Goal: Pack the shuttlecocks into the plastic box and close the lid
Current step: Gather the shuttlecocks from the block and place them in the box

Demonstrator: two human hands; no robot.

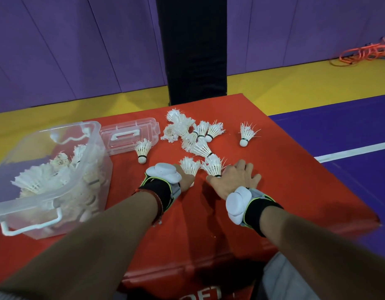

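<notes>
writing: cut-off white letters on near mat edge, unreadable | red mat (295, 180); purple wall | my left hand (185, 180) fingers hidden, cannot tell; right hand (235, 178) spread beside shuttlecocks (200, 139) | box (46, 191) left, part-filled; lid (131, 135) behind

The one camera sits on my head, looking forward and steeply down at the red mat (284, 191) close below. My forearms reach in from six o'clock, and the purple wall (79, 50) stands far off at twelve.
</notes>
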